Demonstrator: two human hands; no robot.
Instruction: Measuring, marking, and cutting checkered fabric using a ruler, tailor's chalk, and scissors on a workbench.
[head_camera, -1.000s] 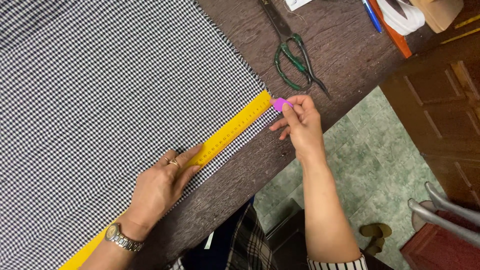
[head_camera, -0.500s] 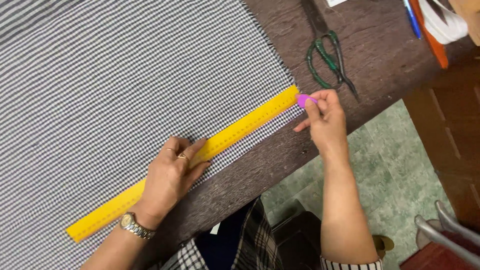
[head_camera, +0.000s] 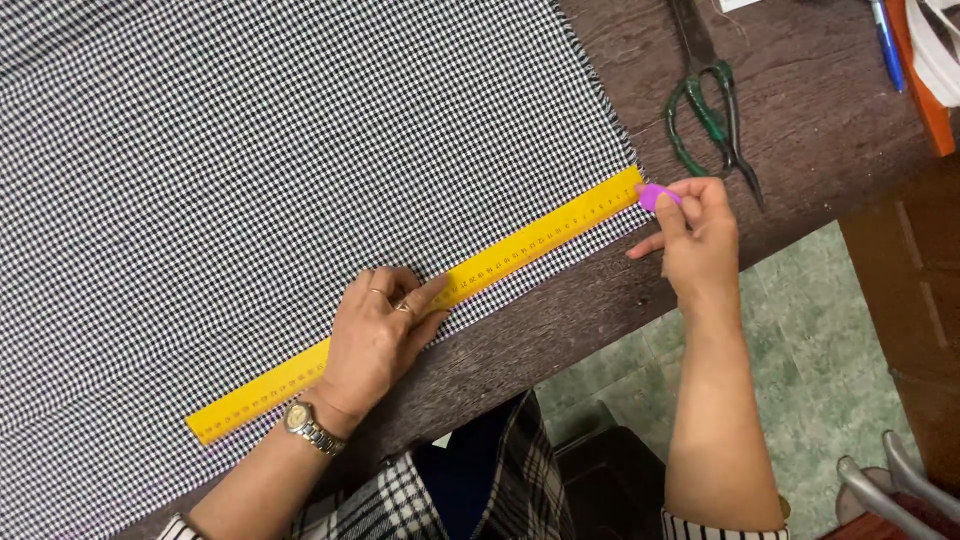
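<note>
Since half a second ago the camera has drifted, so the whole bench sits lower and further left in the head view. The hands have kept their places against the ruler, and more of the ruler's near end now shows clear of the left wrist.

Head view: the left hand lies flat, palm down, fingers spread, pressing the yellow ruler onto the black-and-white checked fabric; it grips nothing, it only bears down. A metal wristwatch sits on that wrist. The ruler runs diagonally from about 7 o'clock to 2 o'clock, close along the fabric's near edge, its far end reaching the fabric's frayed corner.

The right hand is pinched shut, thumb and fingertips closed on a small purple tailor's chalk, whose tip touches the ruler's far end at roughly 2 o'clock in the frame.

Green-handled tailor's shears lie shut on the dark wooden table at 1 o'clock, just beyond the right hand and apart from it. A blue pen and an orange strip lie at the upper right corner. Green patterned floor shows at 4 o'clock, beyond the table's edge.
</note>
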